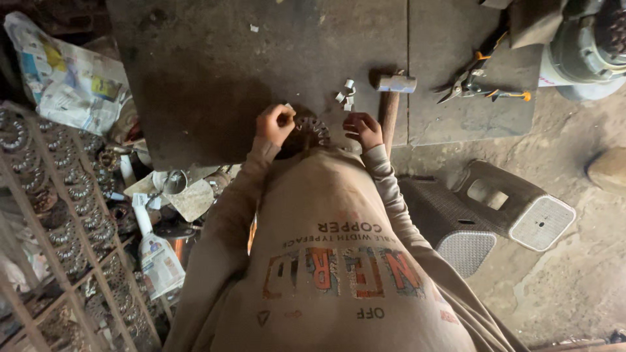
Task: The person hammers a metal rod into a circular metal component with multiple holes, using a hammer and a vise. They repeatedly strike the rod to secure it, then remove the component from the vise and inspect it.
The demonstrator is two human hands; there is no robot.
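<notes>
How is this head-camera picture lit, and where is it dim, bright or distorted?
Head view: soft, dim light; the bench is dark around the left hand and right hand; the concrete floor at right is brighter; the hammer shows no glare; wide-angle bending curves the rack at left; the corners are murky.

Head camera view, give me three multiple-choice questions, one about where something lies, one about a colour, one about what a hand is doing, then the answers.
1. Where does the hammer lie?
A. on the dark bench, just right of the right hand
B. on the plastic stool
C. on the newspaper

2. What colour are the grips of the snips?
A. blue
B. orange
C. white

3. How is the left hand?
A. flat and open on the bench
B. hanging at the side
C. fingers pinched on a small piece by the toothed metal ring

Answers: 1 A, its head and handle rest on the bench beside the right hand; 2 B, orange shows on the handles; 3 C, the fingers are closed together at the ring's edge.
</notes>
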